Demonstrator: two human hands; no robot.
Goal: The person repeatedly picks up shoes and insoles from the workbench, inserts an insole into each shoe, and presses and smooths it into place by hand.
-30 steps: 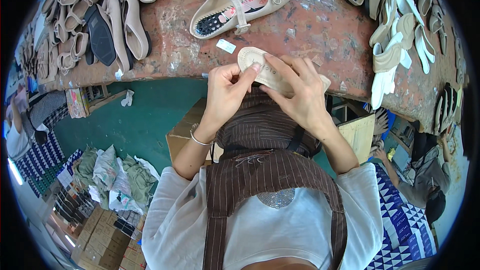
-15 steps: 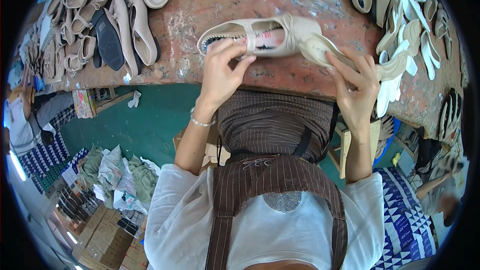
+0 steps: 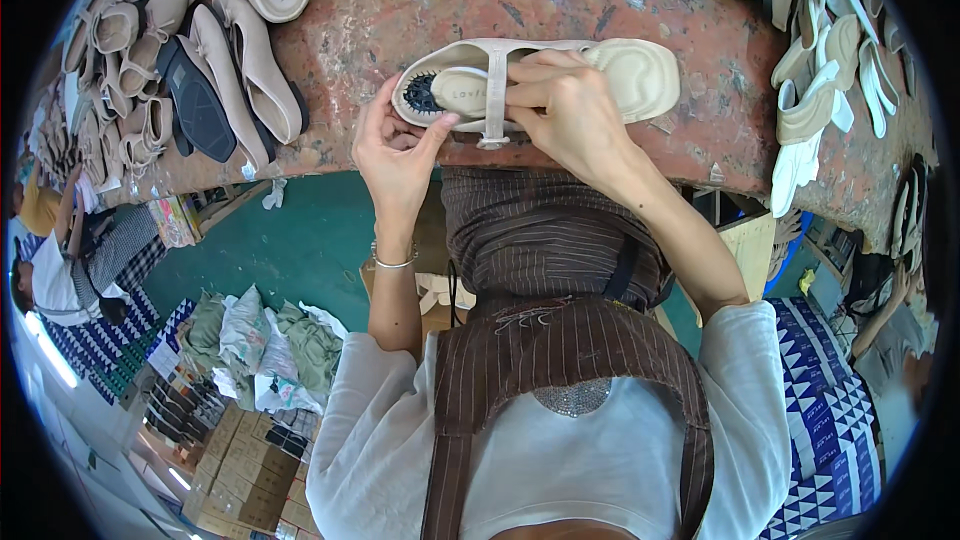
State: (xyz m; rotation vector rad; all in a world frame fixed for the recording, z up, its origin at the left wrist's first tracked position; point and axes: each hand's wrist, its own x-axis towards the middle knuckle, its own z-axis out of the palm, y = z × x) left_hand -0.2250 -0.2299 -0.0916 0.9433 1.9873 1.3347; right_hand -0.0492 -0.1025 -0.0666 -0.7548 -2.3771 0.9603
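Observation:
A beige strapped shoe point(image 3: 497, 105) lies sideways on the bench in front of me, its heel to the left. My left hand point(image 3: 395, 150) grips the heel end, thumb on the near rim and fingers around the back. A cream insole point(image 3: 640, 80) passes under the strap: its heel end lies inside the shoe, while its padded front part rests above the toe. My right hand point(image 3: 565, 110) is closed around the middle of this insole, just right of the strap. Dark lining shows in the heel; the toe is mostly hidden.
Several beige shoes point(image 3: 265, 60) are heaped at the left of the worn red-brown bench point(image 3: 390, 0). A pile of insoles and white liners point(image 3: 805, 105) lies at the right edge, with more shoes behind. Cardboard boxes point(image 3: 235, 470) and cloth bundles point(image 3: 245, 340) stand on the green floor.
My right hand has moved left with the insole and put its heel end under the strap into the shoe. My left hand has shifted from beside the strap to the shoe's heel.

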